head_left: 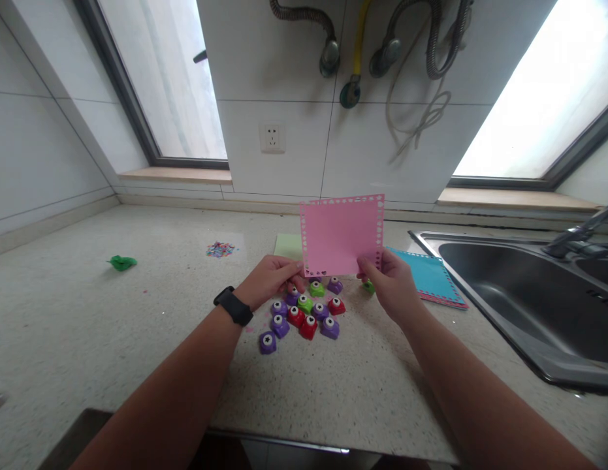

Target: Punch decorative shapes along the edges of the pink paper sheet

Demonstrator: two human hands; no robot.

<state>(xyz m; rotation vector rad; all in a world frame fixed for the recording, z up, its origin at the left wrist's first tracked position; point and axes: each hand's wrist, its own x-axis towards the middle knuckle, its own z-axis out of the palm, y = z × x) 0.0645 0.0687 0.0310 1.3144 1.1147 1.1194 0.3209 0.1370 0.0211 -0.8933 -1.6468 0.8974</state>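
Note:
A pink paper sheet (340, 235) is raised above the counter, with rows of small punched shapes along its edges. My right hand (389, 281) grips its lower right part, thumb on the near face. At the lower left corner, my left hand (274, 281) pinches the sheet's edge; its fingertips are partly hidden. Below the sheet stand several small craft punches: purple (268, 342), red (308, 327) and green (317, 288). Another green punch (368, 286) shows just beside my right hand, partly covered by it.
Blue punched paper (431, 274) lies on a stack at the right, beside the steel sink (480, 313). Pale green paper (287, 245) lies behind the punches. Colourful paper bits (220, 249) sit in a pile at the left, and a crumpled green item (122, 262) lies farther left.

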